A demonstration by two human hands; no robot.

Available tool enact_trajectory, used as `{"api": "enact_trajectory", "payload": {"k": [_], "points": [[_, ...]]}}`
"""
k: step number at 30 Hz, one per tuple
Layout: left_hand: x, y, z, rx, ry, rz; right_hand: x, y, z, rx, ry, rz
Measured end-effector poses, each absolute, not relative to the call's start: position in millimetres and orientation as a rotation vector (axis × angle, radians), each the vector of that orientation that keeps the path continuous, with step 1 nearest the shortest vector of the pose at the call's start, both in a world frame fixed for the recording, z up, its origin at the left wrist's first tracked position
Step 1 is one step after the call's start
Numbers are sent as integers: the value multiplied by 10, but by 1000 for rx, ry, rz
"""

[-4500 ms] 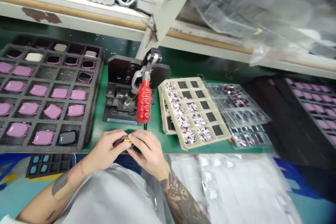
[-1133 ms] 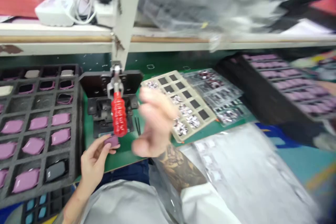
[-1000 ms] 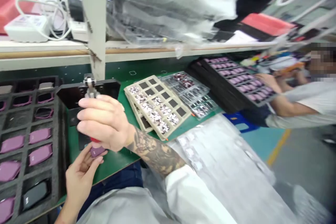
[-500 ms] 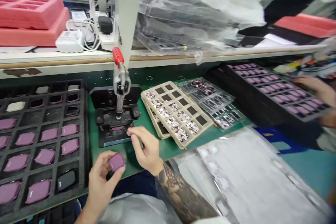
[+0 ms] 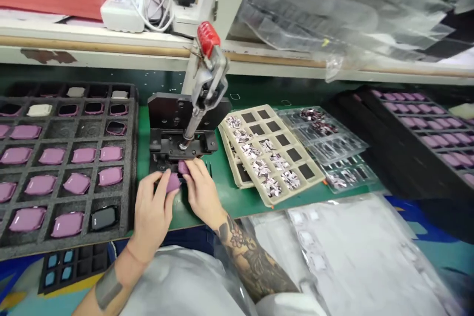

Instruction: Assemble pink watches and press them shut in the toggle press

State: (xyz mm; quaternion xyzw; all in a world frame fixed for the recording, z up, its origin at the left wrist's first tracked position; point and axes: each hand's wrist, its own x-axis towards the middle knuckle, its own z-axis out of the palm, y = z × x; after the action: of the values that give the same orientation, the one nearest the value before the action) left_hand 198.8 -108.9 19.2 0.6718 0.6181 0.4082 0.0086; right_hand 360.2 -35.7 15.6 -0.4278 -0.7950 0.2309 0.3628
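My left hand [image 5: 152, 210] is closed on a purple watch case [image 5: 173, 182], held just in front of the black clamp fixture [image 5: 163, 145]. Beside it, the thumb and fingers of my right hand [image 5: 203, 191] pinch a second purple watch case [image 5: 182, 167] at the fixture's front edge; whether this one still touches the fixture is hidden. The fixture's toggle clamp [image 5: 205, 81] has a red handle and a metal plunger pointing down. To the left, a grey foam tray [image 5: 132, 168] holds many purple cases, one black case and several dark frames.
Beige trays [image 5: 267, 196] of small shiny pieces lie right of the fixture, beside clear plastic trays [image 5: 326, 150]. Farther right, a black tray [image 5: 411, 145] holds purple cases. A plastic-wrapped sheet [image 5: 355, 252] covers the front right. A shelf [image 5: 148, 59] runs behind.
My left hand has carried its purple case up to the fixture. My right hand now grips a second purple case there. The camera view has shifted, and the other person's hand has left view.
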Motion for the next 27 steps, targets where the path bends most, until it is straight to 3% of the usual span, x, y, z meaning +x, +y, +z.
{"api": "enact_trajectory", "payload": {"k": [6, 12, 17, 23, 27], "points": [[2123, -550, 215, 2302, 2061, 684, 4027, -801, 108, -1215, -1882, 628], [2125, -545, 158, 2370, 1849, 590, 4216, -856, 146, -1194, -1901, 546], [2140, -767, 189, 2088, 1645, 900, 4116, -800, 223, -1067, -1903, 448], [2162, -1437, 420, 1306, 1371, 1389, 3805, -694, 535, -507, -2136, 204], [1838, -1604, 754, 1382, 1374, 1553, 3655, -267, 978, -317, -2122, -10]]}}
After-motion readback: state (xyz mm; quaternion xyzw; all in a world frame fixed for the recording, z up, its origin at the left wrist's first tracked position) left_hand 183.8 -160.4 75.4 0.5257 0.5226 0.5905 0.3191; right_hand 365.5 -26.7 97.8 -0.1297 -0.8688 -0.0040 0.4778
